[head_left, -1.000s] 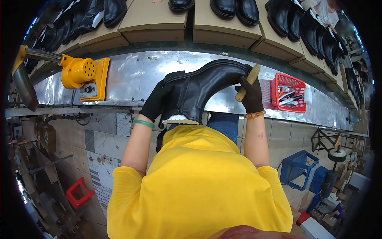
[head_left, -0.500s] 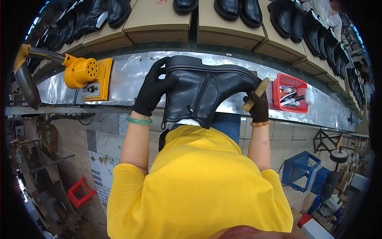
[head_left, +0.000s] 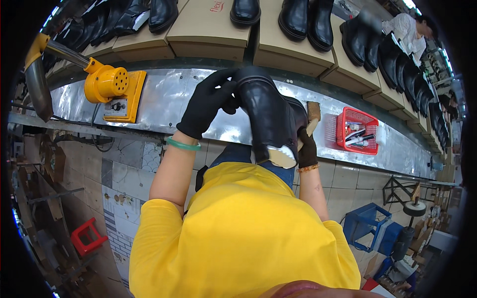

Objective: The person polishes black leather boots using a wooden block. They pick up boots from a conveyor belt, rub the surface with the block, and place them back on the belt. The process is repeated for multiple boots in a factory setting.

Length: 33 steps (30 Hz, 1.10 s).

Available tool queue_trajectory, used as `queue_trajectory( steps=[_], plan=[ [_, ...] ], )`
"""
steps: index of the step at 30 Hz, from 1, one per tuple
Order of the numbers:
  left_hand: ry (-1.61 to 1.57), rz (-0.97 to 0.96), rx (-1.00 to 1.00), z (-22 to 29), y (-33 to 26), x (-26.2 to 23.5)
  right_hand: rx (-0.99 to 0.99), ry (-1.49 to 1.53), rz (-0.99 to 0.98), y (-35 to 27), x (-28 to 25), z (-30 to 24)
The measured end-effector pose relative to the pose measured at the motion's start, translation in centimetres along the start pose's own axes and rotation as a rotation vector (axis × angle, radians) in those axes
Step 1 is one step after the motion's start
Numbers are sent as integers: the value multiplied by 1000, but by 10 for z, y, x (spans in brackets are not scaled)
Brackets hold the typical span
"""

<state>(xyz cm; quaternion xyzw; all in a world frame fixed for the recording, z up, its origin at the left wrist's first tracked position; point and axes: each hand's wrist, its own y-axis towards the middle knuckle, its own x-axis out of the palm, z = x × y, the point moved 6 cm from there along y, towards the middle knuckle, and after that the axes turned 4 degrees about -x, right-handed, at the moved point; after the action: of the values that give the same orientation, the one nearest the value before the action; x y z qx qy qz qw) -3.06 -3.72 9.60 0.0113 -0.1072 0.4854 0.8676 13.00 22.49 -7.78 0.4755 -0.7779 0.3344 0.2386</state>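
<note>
A black leather ankle boot (head_left: pixel 263 109) hangs over the near edge of the metal bench, its sole end up and its shaft opening toward me. White stuffing (head_left: pixel 282 157) shows in that opening. My left hand (head_left: pixel 208 104), in a black glove, grips the boot by the heel with bent fingers. On the boot's far right side my right hand (head_left: pixel 307 149), also gloved, is closed round the pale wooden handle of a brush (head_left: pixel 313 111). The brush's brown bristle head sticks up beside the boot's toe. Part of the right fingers is hidden behind the boot.
A red plastic basket (head_left: pixel 340 130) with tubes and small tools stands on the metal bench (head_left: pixel 169 94) at right. A yellow blower-like machine (head_left: pixel 131 107) stands at left. Cardboard boxes (head_left: pixel 208 32) with black boots line the back. Another person (head_left: pixel 405 32) is at far right.
The boot has turned from side-on to showing its back and opening, its toe swinging away. My right hand moved left with the brush, whose bristle head now shows.
</note>
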Motion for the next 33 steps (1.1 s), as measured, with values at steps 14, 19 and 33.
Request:
queue_trajectory(
  steps=[14,19,33],
  plan=[
    [300,96,375,29,15,17,164,30,-45,-6,-5,21],
    [146,34,384,22,20,17,140,26,75,-12,20,11],
    [-470,-24,-69,-94,4,-34,-400,-602,-71,9,126,-105]
  ],
)
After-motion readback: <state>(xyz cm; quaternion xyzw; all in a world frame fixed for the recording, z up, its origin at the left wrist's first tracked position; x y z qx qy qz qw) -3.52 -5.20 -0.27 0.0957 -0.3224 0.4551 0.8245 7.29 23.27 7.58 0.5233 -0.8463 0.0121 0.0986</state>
